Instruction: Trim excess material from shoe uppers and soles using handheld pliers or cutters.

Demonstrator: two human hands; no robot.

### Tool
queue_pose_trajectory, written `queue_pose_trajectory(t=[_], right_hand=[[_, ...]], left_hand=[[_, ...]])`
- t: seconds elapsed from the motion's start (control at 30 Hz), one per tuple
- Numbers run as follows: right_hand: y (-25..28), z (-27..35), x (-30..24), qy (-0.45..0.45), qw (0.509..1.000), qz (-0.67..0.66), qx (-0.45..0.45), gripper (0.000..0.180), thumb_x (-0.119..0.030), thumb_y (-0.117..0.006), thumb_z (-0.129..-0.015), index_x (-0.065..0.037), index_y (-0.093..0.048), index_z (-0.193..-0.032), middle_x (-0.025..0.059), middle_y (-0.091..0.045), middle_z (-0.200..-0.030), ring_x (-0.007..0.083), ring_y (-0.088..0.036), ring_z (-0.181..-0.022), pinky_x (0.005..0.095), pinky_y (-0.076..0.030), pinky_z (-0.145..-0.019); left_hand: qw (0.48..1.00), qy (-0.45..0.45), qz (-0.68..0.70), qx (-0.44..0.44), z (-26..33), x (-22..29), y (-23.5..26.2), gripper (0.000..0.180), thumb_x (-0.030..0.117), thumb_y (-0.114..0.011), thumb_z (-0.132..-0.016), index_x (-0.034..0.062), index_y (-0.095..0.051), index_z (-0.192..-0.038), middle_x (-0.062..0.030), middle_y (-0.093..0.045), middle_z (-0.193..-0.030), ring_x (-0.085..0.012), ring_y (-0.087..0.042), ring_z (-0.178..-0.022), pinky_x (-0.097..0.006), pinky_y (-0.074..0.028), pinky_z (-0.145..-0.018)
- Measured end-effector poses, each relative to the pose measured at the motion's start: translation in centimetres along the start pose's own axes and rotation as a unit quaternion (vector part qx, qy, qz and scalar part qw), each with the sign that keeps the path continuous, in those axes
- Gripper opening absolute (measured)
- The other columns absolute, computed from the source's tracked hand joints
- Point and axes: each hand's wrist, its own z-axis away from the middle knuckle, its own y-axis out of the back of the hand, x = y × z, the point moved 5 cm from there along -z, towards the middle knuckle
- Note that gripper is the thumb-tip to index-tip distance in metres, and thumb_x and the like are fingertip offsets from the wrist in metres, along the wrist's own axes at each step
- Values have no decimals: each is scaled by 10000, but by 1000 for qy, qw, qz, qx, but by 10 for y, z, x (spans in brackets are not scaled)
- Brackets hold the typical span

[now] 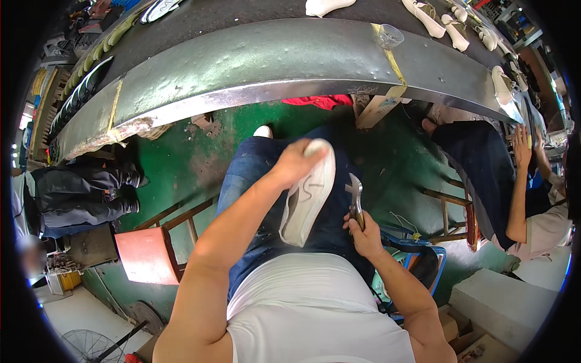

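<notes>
A white shoe upper on a last [310,196] hangs over my lap, its toe end up and its heel end toward me. My left hand [295,163] is closed around the toe end, with the thumb on top. Dark wavy lines run along the shoe's side. To the right, in my right hand [365,237], is a pair of metal lasting pliers [356,192], its curved head pointing up and away from me. The fingers wrap round its handles. The pliers and the shoe are apart.
Ahead runs a metal-edged conveyor bench [254,57] carrying white shoes [455,33] and a clear plastic cup [390,37]. A co-worker's hand [521,147] is at its right end. A red stool [147,255] stands left, a blue-framed chair [433,266] right, and a fan [91,346] lower left.
</notes>
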Motion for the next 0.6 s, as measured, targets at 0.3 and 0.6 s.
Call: queue_pose_trajectory(t=[0.3,0.6], right_hand=[[-12,-17,-40,-13,964,217,-154,287,-187,-594,-969,12,-565,-1174,216,-673,-897,399,-666,-860,446,-514,-795],[-16,-25,-28,-50,959,235,-150,265,-192,-592,-964,22,-581,-1118,265,-666,-903,441,-654,-891,494,-502,-813]], left_hand=[[954,-34,-268,-128,45,-15,-13,797,-53,-604,-795,-65,-282,-1524,-220,-626,-1294,-269,-619,-1206,-352,-486,-1000],[994,-36,-97,46,58,-58,18,257,164,-691,-906,-36,-717,-1066,-192,-736,-899,-176,-703,-750,-316,-554,-690]])
